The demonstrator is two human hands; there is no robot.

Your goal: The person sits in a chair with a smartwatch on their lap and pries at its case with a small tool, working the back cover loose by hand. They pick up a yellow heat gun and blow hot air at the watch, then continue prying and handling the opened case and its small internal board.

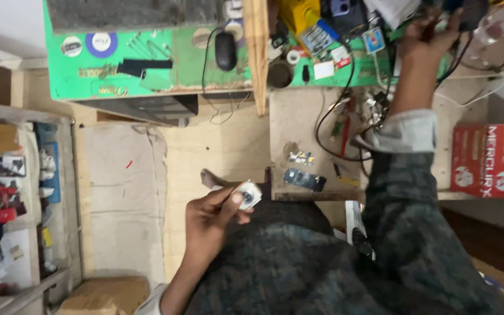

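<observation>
Tape roll point(247, 195) is pinched in the left hand point(211, 219); the right hand point(433, 35) is spread among bench clutter point(345, 35), nothing yet picked up there.

Wooden workbench point(298, 125): green mat point(147, 76), black mouse point(226, 51), circuit board point(304, 179), tangled cables point(345, 125).

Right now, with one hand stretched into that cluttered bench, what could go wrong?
The right hand reaches among tangled cables; it might snag one and drag small parts off the wooden board. The left hand pinches a small round white part over the lap; a loose grip could drop it toward the floor.
</observation>
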